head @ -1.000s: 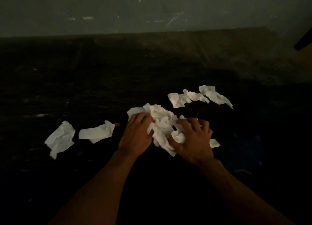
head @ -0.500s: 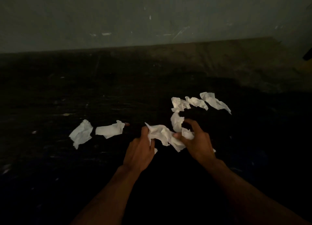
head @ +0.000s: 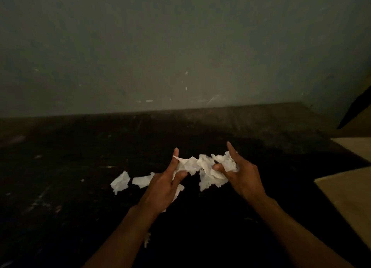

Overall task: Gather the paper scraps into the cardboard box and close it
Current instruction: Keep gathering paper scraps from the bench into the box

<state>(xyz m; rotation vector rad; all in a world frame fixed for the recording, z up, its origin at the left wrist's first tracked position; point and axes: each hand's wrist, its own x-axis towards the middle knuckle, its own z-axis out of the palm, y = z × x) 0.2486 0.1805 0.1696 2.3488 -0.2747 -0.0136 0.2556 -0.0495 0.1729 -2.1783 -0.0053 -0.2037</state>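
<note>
So right now I've got a crumpled wad of white paper scraps (head: 202, 165) strung between both hands, lifted just above the dark desk (head: 80, 167). My left hand (head: 162, 187) pinches the wad's 9 o'clock end, with the index finger sticking up and the other fingers (head: 180, 176) curled onto the paper. My right hand (head: 243, 179) has the 3 o'clock end bunched up in curled fingers, index pointing up too. So neither hand is spread wide, both are closed on paper. Another bit of white pokes out from under my left hand, can't tell if I'm holding that one or it's just lying there. Two loose scraps (head: 120, 182) sit on the desk side by side at 9 o'clock from my left hand, near it but not touching. One small scrap (head: 147, 238) peeks out beside my left forearm at 6 o'clock. Over at 3 o'clock by the frame edge there's a tan panel (head: 349, 197) that looks like cardboard, honestly too dim and cut off to say whether it's the box. Greyish scuffed wall (head: 180, 46) at 12 o'clock behind the desk.
</note>
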